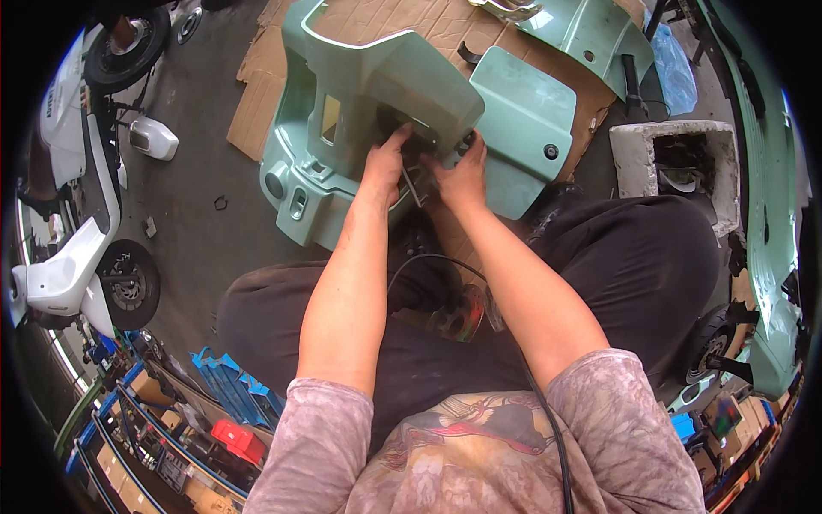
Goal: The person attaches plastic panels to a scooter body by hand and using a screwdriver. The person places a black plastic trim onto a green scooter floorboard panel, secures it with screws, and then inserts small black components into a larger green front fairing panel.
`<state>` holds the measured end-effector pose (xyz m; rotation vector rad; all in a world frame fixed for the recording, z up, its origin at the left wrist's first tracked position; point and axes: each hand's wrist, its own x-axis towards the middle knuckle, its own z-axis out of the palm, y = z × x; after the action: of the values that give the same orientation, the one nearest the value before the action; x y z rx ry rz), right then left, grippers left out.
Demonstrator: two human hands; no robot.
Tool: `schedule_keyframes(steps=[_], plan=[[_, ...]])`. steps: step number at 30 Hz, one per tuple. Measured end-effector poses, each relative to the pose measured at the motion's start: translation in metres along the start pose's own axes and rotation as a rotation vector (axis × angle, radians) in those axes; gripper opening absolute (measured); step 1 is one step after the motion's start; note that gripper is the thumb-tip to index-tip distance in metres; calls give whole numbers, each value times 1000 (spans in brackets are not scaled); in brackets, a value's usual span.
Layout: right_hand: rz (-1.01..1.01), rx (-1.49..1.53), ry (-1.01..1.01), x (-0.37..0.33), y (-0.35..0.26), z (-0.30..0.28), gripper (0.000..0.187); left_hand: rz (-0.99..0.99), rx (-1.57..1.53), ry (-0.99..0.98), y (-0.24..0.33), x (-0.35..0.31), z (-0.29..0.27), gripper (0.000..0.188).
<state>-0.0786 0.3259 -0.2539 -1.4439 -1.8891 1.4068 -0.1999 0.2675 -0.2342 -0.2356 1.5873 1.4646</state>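
A large light green scooter body panel (295, 184) stands tilted before me, with a curved shield and a rectangular opening. My left hand (385, 167) is closed on the panel's lower inner part, its thumb by a dark recess and its other fingers mostly hidden. Close by, my right hand (462, 178) is closed around the panel's edge, with a small dark part at its fingertips. Between the hands a thin metal piece (413, 183) sticks out downward. A flat green panel (527, 128) with a round black fitting lies just right of my right hand.
Cardboard (257, 103) lies under the panels. More green panels (591, 43) are at the far right, near a blue plastic bag (674, 73). A dirty white foam box (629, 163) stands at right. White scooters (64, 283) are at left. A black cable (548, 411) runs past my right arm.
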Motion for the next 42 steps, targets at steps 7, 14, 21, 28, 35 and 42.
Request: schedule_keyframes(steps=[7,14,21,28,35,42], plan=[[-6,-6,-8,4,1,-5,91,7,-11,7,2,-1,7,48],[23,54,-91,11,2,-15,85,48,46,41,2,0,8,48],[31,-32,-75,17,8,-12,76,40,41,206,5,-2,4,40],[65,52,-15,14,-1,0,73,23,137,187,-8,13,-10,49],[77,49,22,22,6,4,71,38,234,179,-15,15,-10,93],[94,97,14,27,12,9,77,-71,102,189,-25,19,-18,54]])
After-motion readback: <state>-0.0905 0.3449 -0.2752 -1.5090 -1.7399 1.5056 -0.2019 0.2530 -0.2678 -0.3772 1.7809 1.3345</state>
